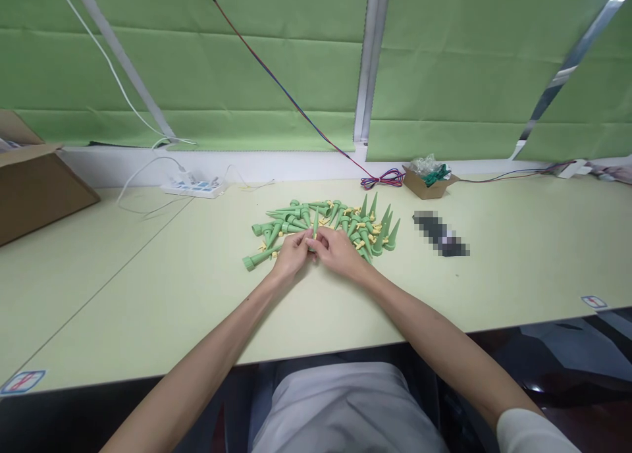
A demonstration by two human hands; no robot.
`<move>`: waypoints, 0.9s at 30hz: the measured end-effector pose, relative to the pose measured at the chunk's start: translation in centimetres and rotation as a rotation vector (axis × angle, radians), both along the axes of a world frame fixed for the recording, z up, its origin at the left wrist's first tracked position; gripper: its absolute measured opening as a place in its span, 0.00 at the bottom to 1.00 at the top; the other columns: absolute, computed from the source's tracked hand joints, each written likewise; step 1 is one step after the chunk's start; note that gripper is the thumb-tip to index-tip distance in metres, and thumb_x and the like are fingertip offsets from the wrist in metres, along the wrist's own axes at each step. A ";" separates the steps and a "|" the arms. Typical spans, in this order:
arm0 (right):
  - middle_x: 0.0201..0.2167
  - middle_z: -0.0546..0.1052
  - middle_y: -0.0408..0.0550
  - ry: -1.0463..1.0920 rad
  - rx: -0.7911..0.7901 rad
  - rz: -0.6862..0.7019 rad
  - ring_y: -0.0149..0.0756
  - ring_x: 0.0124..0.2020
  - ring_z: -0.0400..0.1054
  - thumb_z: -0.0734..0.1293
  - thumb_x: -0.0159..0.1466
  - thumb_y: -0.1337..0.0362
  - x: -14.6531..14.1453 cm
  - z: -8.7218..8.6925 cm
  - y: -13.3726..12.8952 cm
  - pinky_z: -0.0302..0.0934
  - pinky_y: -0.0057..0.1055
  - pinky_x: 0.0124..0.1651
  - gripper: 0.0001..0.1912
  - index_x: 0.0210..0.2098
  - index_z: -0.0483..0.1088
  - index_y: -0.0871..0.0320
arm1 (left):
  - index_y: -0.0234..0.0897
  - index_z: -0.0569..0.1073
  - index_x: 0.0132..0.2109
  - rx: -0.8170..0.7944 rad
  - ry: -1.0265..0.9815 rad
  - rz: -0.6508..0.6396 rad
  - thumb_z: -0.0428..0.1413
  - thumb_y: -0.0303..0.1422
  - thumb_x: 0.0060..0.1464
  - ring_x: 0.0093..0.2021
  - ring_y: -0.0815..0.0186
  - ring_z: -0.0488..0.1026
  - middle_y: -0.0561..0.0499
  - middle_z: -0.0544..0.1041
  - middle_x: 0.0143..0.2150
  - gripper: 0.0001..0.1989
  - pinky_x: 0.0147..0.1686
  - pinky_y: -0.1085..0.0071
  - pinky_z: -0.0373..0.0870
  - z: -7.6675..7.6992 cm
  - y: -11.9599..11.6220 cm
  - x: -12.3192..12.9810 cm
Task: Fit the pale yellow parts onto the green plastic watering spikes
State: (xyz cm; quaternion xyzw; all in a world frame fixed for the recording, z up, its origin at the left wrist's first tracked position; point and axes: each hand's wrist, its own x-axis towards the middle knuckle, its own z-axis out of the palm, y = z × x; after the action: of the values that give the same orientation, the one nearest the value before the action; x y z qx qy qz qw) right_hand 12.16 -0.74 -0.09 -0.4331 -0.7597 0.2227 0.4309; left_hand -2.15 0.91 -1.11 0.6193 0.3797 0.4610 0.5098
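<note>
My left hand (292,253) and my right hand (340,250) meet over the table, both closed around one green plastic watering spike (316,220). Its pointed tip rises upright above my fingers, while its lower end is mostly hidden by them. Behind and to both sides of my hands spreads a pile of similar green spikes (295,217) with small yellow valve pieces (356,245) among them. At the pile's right, several spikes (394,234) stand on their wide ends, points up. One spike (257,258) lies just left of my left hand.
A small cardboard box (428,187) with clear plastic and green material stands at the back, beside a coiled red-blue cable (385,178). A pixelated dark object (441,234) lies to the right. Back left are a power strip (194,187) and a large cardboard box (44,193).
</note>
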 end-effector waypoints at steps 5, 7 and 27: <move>0.20 0.70 0.40 -0.017 -0.008 0.017 0.31 0.23 0.62 0.63 0.69 0.61 0.1 0.0 0.0 0.53 0.28 0.32 0.14 0.27 0.60 0.55 | 0.35 0.73 0.29 -0.002 -0.004 -0.020 0.54 0.50 0.60 0.24 0.69 0.68 0.49 0.72 0.26 0.23 0.26 0.70 0.68 -0.3 0.3 -0.1; 0.20 0.71 0.40 -0.026 -0.010 0.015 0.31 0.23 0.63 0.63 0.69 0.62 0.1 0.0 0.0 0.53 0.28 0.32 0.14 0.27 0.60 0.55 | 0.35 0.72 0.29 -0.003 -0.003 -0.024 0.54 0.51 0.60 0.24 0.69 0.68 0.49 0.72 0.26 0.23 0.26 0.70 0.68 -0.4 0.4 -0.1; 0.21 0.68 0.40 0.001 0.004 -0.075 0.31 0.23 0.60 0.61 0.70 0.56 0.1 0.2 0.2 0.51 0.29 0.31 0.18 0.25 0.59 0.55 | 0.36 0.71 0.29 0.116 0.181 0.079 0.53 0.50 0.61 0.20 0.68 0.68 0.49 0.72 0.25 0.22 0.23 0.70 0.66 1.3 0.0 0.0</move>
State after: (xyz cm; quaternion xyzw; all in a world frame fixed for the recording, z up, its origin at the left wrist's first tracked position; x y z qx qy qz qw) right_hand 12.25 -0.53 0.10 -0.4603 -0.7432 0.2050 0.4402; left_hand -2.15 0.87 0.18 0.6713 0.4211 0.4440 0.4181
